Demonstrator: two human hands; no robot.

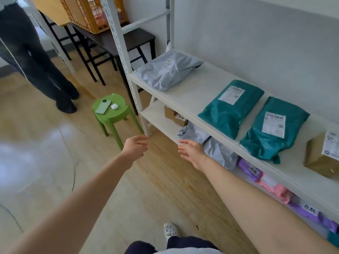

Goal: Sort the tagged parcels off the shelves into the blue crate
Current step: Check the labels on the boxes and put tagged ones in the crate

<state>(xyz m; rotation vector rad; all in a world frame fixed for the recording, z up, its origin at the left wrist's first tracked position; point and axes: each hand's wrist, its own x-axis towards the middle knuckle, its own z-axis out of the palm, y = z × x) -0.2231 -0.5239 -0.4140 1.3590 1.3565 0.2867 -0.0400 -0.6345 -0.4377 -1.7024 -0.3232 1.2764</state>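
Both my arms reach forward over the floor beside a white shelf unit (185,96). My left hand (135,146) and my right hand (192,152) are empty, fingers relaxed and spread. On the upper shelf lie a grey mailer (165,70), two teal mailers (231,109) (271,131) with white labels, and a brown paper parcel (321,156). The lower shelf holds small cardboard boxes (175,115), a grey mailer (218,147) just beyond my right hand, and purple (251,169) and pink (280,191) tagged mailers. No blue crate is in view.
A green stool (111,114) with a phone and an earbud case stands left of the shelf post. Another person's legs (36,57) stand at the far left. An orange crate (95,13) sits on a dark table behind. My foot (170,230) is on the wooden floor.
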